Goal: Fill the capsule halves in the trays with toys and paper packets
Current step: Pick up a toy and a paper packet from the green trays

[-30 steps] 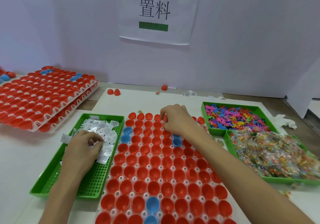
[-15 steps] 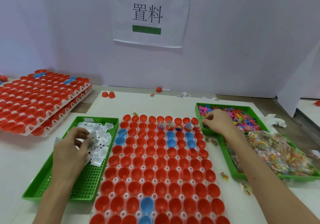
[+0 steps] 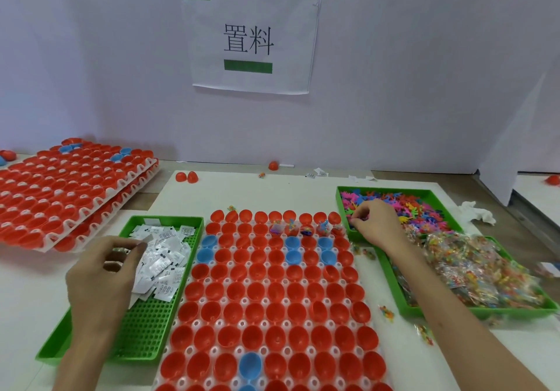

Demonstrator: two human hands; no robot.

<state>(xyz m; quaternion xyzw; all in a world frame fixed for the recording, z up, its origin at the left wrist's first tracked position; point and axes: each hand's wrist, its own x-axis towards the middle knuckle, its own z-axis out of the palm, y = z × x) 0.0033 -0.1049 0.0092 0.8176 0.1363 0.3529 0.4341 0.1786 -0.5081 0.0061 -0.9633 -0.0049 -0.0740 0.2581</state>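
A white tray of red and a few blue capsule halves lies in front of me; several halves in its second row hold small toys. My left hand hovers over the green tray of white paper packets, fingers pinched on a packet. My right hand reaches into the near left corner of the green tray of small colourful plastic toys, fingers curled on the toys; what it grips is hidden.
A second green tray of clear-wrapped toys sits at the right. Stacked trays of red halves lie at the far left. Loose red halves, a crumpled tissue and stray toys lie on the table. A paper sign hangs on the wall.
My right hand moved from the capsule tray's top rows rightward into the colourful toy tray. My left hand stayed over the packets, lifting slightly with a packet pinched.
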